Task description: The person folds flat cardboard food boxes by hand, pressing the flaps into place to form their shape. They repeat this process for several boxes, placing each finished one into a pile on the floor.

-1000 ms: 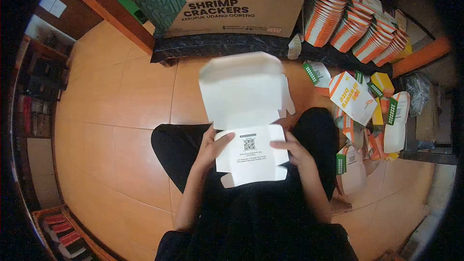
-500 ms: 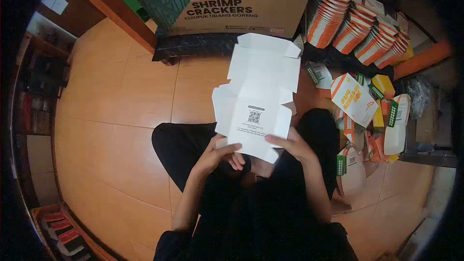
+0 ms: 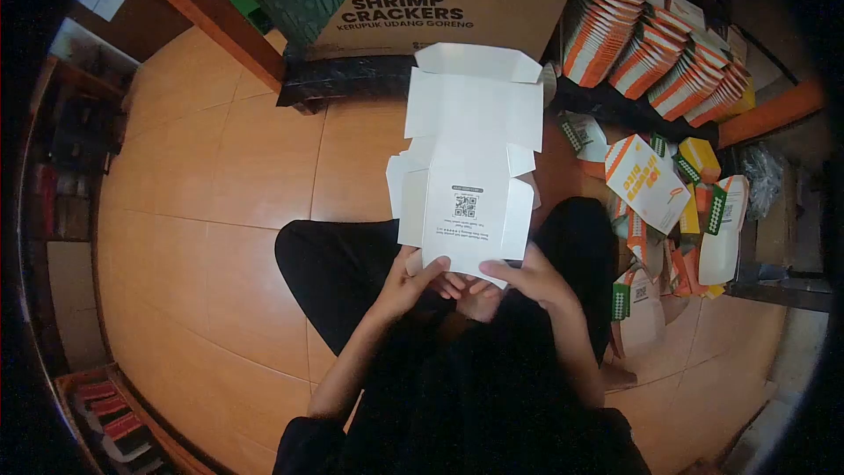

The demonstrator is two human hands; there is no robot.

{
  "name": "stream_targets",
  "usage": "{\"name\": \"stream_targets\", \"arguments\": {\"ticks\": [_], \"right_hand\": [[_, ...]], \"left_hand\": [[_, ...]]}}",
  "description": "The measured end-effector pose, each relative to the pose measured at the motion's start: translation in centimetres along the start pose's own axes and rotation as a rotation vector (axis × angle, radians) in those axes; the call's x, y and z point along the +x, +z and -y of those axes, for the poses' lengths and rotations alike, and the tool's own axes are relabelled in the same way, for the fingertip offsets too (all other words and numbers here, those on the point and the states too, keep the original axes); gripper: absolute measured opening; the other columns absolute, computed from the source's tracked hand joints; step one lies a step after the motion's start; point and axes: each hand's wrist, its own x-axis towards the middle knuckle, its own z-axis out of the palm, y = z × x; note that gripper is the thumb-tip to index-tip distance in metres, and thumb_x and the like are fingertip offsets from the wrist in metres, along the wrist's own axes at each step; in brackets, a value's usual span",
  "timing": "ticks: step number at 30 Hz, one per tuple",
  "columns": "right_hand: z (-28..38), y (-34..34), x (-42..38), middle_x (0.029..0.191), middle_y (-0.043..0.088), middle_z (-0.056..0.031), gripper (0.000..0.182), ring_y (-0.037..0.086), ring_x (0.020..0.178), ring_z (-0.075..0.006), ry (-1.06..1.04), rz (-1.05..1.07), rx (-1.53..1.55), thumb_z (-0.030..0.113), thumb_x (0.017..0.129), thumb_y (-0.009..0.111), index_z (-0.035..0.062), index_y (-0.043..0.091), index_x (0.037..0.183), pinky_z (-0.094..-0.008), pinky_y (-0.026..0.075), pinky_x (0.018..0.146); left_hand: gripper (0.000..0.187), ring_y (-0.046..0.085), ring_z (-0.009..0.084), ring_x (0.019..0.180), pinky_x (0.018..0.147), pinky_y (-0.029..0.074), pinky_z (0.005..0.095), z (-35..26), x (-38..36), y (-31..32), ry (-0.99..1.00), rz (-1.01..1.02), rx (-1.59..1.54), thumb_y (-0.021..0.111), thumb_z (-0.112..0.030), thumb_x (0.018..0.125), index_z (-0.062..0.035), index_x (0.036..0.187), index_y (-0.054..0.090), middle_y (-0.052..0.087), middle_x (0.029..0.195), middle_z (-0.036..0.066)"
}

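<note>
An unfolded white paper box is held in front of me, its plain inner side facing me, with a printed QR code near the close end. My left hand grips its near left corner, thumb on top and fingers underneath. At the near right corner, my right hand pinches the edge the same way, thumb on top. Side flaps angle up along both long edges, and the far flap tilts away. Part of my fingers is hidden beneath the card.
A large shrimp crackers carton stands ahead on a low dark bench. Stacks of flat orange-and-white boxes lean right of it. Several formed boxes lie piled on the floor at my right. A wooden post rises at left.
The near edge flap has bent upward between my thumbs, and the side flaps stand more raised. My right thumb has shifted down to the near corner. The box has straightened slightly.
</note>
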Motion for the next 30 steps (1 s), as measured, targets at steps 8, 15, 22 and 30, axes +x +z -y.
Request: {"name": "stream_targets", "arguments": {"ticks": [8,15,22,30], "right_hand": [[-0.6,-0.9,-0.3,0.088,0.066,-0.0212,0.049,0.068,0.067,-0.0240,0.041,-0.021,-0.003,0.016,0.079,0.071,-0.0141,0.053,0.113,-0.0284,0.056,0.049],[-1.5,-1.5,0.4,0.088,0.066,-0.0186,0.041,0.066,0.065,-0.0204,0.179,-0.026,0.256,0.018,0.079,0.069,-0.0122,0.058,0.105,-0.0256,0.049,0.045],[-3.4,0.4,1.4,0.085,0.068,-0.0125,0.026,0.064,0.066,-0.0191,0.276,-0.280,0.563,0.026,0.091,0.059,0.0014,0.065,0.097,-0.0308,0.053,0.060],[-6.1,-1.5,2.2,0.075,0.067,-0.0133,0.025,0.063,0.058,-0.0145,0.246,-0.121,0.340,0.016,0.087,0.063,-0.0032,0.061,0.103,-0.0239,0.050,0.053]], "left_hand": [[0.054,0.065,0.0247,0.054,0.046,0.058,0.0342,-2.6,-1.0,-0.5,0.033,-0.062,0.049,0.062,-0.010,0.087,0.0051,0.130,0.034,0.064,0.089,0.020],[0.030,0.067,0.0196,0.063,0.053,0.059,0.0332,1.7,0.0,-2.8,-0.095,-0.050,-0.215,0.061,-0.006,0.089,0.0028,0.116,0.050,0.065,0.089,0.016],[0.015,0.063,0.0152,0.068,0.061,0.053,0.0255,6.6,1.3,-3.6,0.115,-0.102,-0.449,0.062,-0.012,0.090,-0.0004,0.100,0.061,0.064,0.083,0.008],[0.018,0.061,0.0189,0.054,0.048,0.049,0.0249,3.9,1.0,-3.1,-0.240,-0.312,-0.280,0.063,-0.005,0.084,0.0054,0.097,0.058,0.062,0.066,0.011]]}}
